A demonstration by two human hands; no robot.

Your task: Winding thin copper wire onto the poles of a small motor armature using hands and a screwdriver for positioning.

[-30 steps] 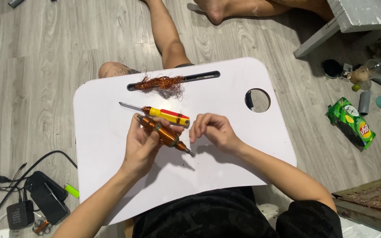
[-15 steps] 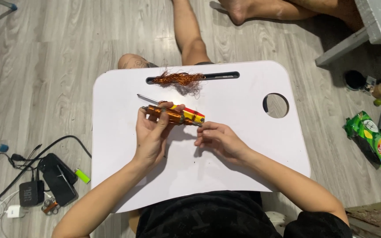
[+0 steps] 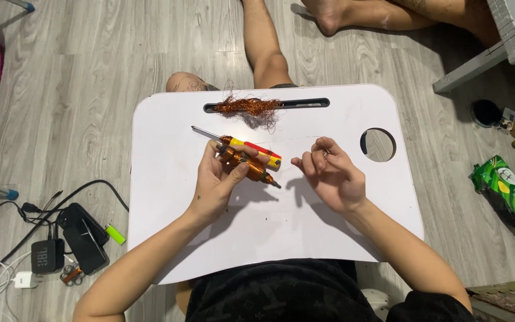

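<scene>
My left hand (image 3: pixel 217 179) grips a copper-wound coil on a shaft (image 3: pixel 250 169) over the white lap tray (image 3: pixel 180 238). Just behind the coil lies a yellow and red screwdriver (image 3: pixel 251 150), its blade pointing left. My right hand (image 3: pixel 331 174) is raised to the right of the coil, fingers pinched together on a very thin wire that is barely visible. A tangle of loose copper wire (image 3: pixel 247 107) rests on the tray's far slot.
The tray has a round cup hole (image 3: pixel 378 145) at its right. On the wooden floor lie a green snack bag (image 3: pixel 503 192) at right, and a power strip, cables and a small speaker (image 3: pixel 47 255) at left. Another person's legs (image 3: pixel 382 15) are beyond the tray.
My right hand has drawn away from the coil to the right, stretching out thin wire. The left hand keeps hold of the coil.
</scene>
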